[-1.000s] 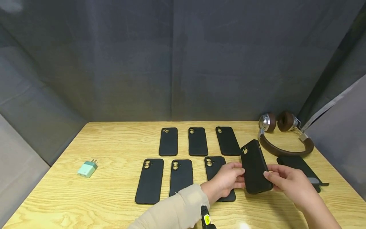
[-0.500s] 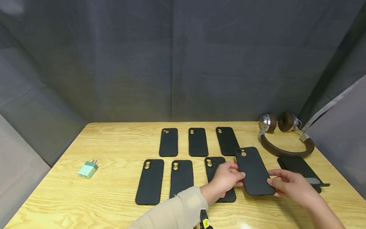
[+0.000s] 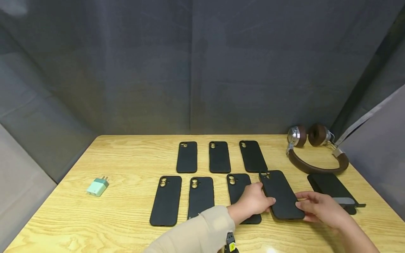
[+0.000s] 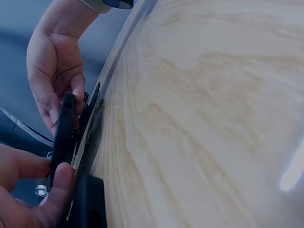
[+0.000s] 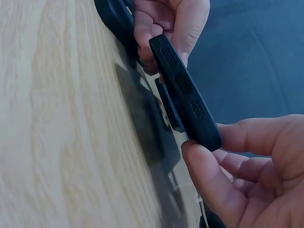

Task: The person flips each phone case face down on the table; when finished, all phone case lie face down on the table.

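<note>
My two hands hold a black phone case [image 3: 282,195] between them, back side up and camera cutout at its far left corner. The left hand [image 3: 254,201] pinches its left edge, overlapping a front-row phone case [image 3: 238,186]. At the lower right edge, the right hand [image 3: 321,205] grips with its thumb on top. The right wrist view shows the held case [image 5: 190,95] end-on, its bottom edge with speaker holes and a port opening, tilted close over the table. The fingers of the right hand [image 5: 256,166] pinch one corner there.
Three black phone cases lie in the back row, including the left one [image 3: 187,157]. Two more front-row cases [image 3: 166,200] lie left of my hands. Brown headphones [image 3: 316,165] and a flat black object with a grey strip [image 3: 329,186] sit right. A mint plug adapter [image 3: 97,187] is left.
The held case has gone from raised and steeply tilted to lower and flatter, its far end coming down toward the table. Both hands have stayed on its edges and come slightly lower.
</note>
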### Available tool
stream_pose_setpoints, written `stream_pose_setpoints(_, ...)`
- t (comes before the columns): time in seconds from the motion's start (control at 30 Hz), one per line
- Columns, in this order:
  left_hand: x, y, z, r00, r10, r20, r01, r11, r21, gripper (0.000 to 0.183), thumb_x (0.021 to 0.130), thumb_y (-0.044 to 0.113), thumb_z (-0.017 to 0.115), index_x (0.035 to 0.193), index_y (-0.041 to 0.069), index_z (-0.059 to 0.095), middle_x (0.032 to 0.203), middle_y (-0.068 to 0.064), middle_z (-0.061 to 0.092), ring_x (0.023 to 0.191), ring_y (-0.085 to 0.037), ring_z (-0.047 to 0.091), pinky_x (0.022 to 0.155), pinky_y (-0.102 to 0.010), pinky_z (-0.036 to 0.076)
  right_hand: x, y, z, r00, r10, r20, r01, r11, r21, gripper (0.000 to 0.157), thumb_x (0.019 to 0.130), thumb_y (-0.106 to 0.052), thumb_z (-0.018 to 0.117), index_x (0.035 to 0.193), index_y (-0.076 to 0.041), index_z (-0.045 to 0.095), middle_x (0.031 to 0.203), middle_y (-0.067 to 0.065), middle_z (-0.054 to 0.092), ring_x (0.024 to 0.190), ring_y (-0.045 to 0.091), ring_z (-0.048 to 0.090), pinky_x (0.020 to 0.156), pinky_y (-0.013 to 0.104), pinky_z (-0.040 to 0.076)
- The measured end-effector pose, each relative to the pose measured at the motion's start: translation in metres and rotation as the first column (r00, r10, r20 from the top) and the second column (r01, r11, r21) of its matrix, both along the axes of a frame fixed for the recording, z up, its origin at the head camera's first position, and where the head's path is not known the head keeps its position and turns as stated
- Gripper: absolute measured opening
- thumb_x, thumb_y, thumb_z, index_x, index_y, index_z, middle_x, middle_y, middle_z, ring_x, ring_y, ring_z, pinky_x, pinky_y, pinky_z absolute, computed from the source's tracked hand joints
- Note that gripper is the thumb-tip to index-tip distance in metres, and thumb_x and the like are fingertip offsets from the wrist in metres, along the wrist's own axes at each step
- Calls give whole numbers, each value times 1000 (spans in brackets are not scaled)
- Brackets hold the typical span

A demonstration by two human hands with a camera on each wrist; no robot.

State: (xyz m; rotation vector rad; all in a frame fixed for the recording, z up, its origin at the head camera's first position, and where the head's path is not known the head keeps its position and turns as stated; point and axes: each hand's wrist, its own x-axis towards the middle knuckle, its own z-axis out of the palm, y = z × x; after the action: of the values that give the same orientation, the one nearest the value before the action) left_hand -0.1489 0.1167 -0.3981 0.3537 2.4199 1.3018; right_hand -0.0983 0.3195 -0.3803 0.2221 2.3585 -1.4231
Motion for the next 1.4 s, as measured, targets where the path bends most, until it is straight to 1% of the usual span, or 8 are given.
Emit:
stream_pose_setpoints(0.13,1,4,6,999,-8,40,12,997,-82,42,82,24,71,115,2,57,47,-2,59,50,-5,56,65,-15,44,-1,4,-3,1000,15,1,-15,1000,-4,52,94,-16,52,129,19,36,107,12,59,78,13,59,70,31,54)
stream_pose_setpoints(0.4,3,5,6,994,5,108,5,996,-92,40,81,18,71,113,0,56,45,-3,57,42,-14,61,54,-14,46,-3,2,-12,1000,-16,9,16,1000,15,51,92,-16,55,128,17,39,106,11,59,77,14,57,67,30,54)
stream_pose_setpoints(0.53,3,7,4,997,-7,80,16,994,-112,39,80,16,72,112,1,56,46,-2,56,42,-13,60,49,-14,44,-3,-3,-13,999,-38,-11,39,997,73,49,91,-14,55,126,17,41,109,21,59,81,16,59,67,32,54)
stream_pose_setpoints(0.67,4,10,2,998,-34,44,40,987,-155,41,80,17,72,114,1,55,47,0,56,41,-10,59,52,-13,43,-4,-9,-14,998,-40,-45,47,984,174,49,90,-16,58,124,16,44,103,20,61,83,21,62,66,35,54)
stream_pose_setpoints(0.83,6,12,1,998,-53,15,55,976,-209,51,81,21,72,123,2,51,46,3,56,41,-6,55,60,-12,43,-6,-14,-15,997,-13,-80,40,938,343,52,86,-24,65,119,13,50,92,12,63,80,20,60,64,35,52)
stream_pose_setpoints(1.0,6,13,2,997,-80,-14,74,967,-245,56,82,22,70,129,1,47,44,4,56,42,-4,53,65,-11,42,-9,-14,-15,994,28,-102,22,891,454,52,83,-30,67,114,10,55,95,15,62,86,26,57,69,39,46)
stream_pose_setpoints(1.2,4,12,4,997,-75,-15,69,964,-257,67,84,24,69,138,0,37,42,5,55,38,-3,52,68,-7,40,-16,-15,-13,995,42,-91,6,882,470,52,81,-31,69,112,9,57,95,16,61,88,28,55,71,41,45)
stream_pose_setpoints(1.4,4,2,4,998,-66,8,67,982,-176,69,83,22,67,140,0,35,43,4,55,37,-6,52,59,-11,42,-17,-16,-9,998,32,-50,-5,891,455,61,82,-41,67,116,9,55,100,21,60,88,27,57,71,41,47)
